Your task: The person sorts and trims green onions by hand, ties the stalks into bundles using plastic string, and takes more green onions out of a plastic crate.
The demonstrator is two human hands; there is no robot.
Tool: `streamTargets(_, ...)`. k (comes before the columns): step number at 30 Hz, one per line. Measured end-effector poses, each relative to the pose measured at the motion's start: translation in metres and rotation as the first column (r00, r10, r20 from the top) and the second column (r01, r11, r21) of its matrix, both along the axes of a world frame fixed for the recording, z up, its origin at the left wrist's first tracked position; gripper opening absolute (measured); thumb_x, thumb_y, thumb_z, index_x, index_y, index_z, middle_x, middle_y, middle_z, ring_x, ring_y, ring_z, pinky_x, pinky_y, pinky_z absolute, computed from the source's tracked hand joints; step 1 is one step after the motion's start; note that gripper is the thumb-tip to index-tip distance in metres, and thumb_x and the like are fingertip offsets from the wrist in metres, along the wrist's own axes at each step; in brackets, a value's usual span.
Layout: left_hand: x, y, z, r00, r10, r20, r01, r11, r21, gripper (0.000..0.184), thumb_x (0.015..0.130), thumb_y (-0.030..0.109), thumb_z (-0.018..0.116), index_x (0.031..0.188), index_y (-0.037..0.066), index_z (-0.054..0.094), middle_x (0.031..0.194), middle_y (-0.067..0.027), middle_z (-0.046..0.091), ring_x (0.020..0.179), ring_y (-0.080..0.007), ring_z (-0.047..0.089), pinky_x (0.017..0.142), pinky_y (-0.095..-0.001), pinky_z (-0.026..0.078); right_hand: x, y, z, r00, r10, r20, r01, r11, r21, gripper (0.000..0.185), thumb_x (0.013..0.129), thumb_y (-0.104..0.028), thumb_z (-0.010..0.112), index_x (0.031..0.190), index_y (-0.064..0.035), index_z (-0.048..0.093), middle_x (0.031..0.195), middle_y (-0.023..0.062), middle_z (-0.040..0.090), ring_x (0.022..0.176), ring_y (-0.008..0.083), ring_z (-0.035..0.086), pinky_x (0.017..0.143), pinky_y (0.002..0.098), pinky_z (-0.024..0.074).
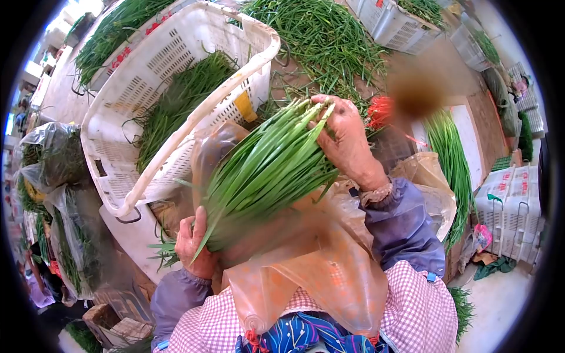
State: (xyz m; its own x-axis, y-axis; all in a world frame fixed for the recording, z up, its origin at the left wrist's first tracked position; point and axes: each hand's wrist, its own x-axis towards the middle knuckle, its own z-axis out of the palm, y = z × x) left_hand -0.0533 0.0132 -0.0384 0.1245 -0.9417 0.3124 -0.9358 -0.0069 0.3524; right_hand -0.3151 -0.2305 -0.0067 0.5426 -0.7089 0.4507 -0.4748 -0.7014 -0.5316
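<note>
A thick bunch of long green leafy stalks [265, 165] lies slantwise across my lap, over an orange-tinted plastic apron [306, 265]. My right hand [347, 141] is closed on the stem ends at the bunch's upper right, with fingers and thumb pressed around them. At the lower left, my left hand [197, 244] wraps round the leaf-tip end, thumb up. Just left of the bunch stands a white plastic basket [112, 141] with more greens [182, 100] inside. Red ties [379, 112] lie just right of my right hand.
Loose greens [323, 47] are heaped beyond the bunch. Another long bunch [450, 170] lies at the right, near stacked white crates [511, 206]. A crate [394, 26] stands at the top right. Plastic bags of greens [53, 153] stand at the left. A brown blur hides part of the upper right.
</note>
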Motion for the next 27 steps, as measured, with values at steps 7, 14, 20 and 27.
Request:
streamTargets(7,0.006,0.000,0.000,0.998,-0.022,0.052,0.022,1.000,0.006,0.072,0.067,0.015,0.073,0.133,0.016,0.047,0.102,-0.0157,0.054,0.082,-0.0341,0.057,0.067,-0.0422,0.047,-0.009,0.000,-0.019,0.993,0.110,-0.043,-0.104,0.987,0.126,0.021,0.078,0.000,0.058,0.098,-0.0049,0.063,0.101,0.0134,0.062,0.096,0.0325,0.058,0.085,0.0395,0.0467)
streamTargets(14,0.005,-0.002,0.011,0.995,-0.062,0.081,0.060,0.998,0.020,0.071,0.065,0.011,0.070,0.133,0.015,0.048,0.104,-0.0159,0.053,0.083,-0.0344,0.057,0.069,-0.0420,0.047,-0.054,-0.043,-0.047,0.870,-0.346,-0.351,0.262,0.928,-0.266,0.011,0.084,-0.007,0.053,0.093,-0.0052,0.059,0.080,0.0139,0.061,0.073,0.0301,0.063,0.059,0.0407,0.0503)
streamTargets(20,0.009,-0.001,0.009,0.988,-0.066,0.136,0.054,0.994,0.090,0.066,0.071,0.013,0.071,0.132,0.009,0.046,0.102,-0.0171,0.054,0.088,-0.0363,0.058,0.070,-0.0421,0.049,-0.138,-0.085,-0.045,0.597,-0.553,-0.582,0.563,0.805,-0.188,0.030,0.087,-0.021,0.054,0.110,-0.0017,0.058,0.106,0.0229,0.062,0.096,0.0380,0.061,0.085,0.0466,0.0471)
streamTargets(27,0.005,-0.007,0.016,0.988,-0.070,0.135,0.061,0.996,0.069,0.064,0.065,0.008,0.070,0.127,0.014,0.053,0.104,-0.0153,0.054,0.086,-0.0340,0.057,0.071,-0.0413,0.046,0.004,-0.007,0.039,0.894,0.402,-0.200,-0.371,0.912,0.175,0.032,0.082,-0.012,0.064,0.114,-0.0054,0.059,0.109,0.0116,0.062,0.100,0.0251,0.058,0.086,0.0372,0.0440)
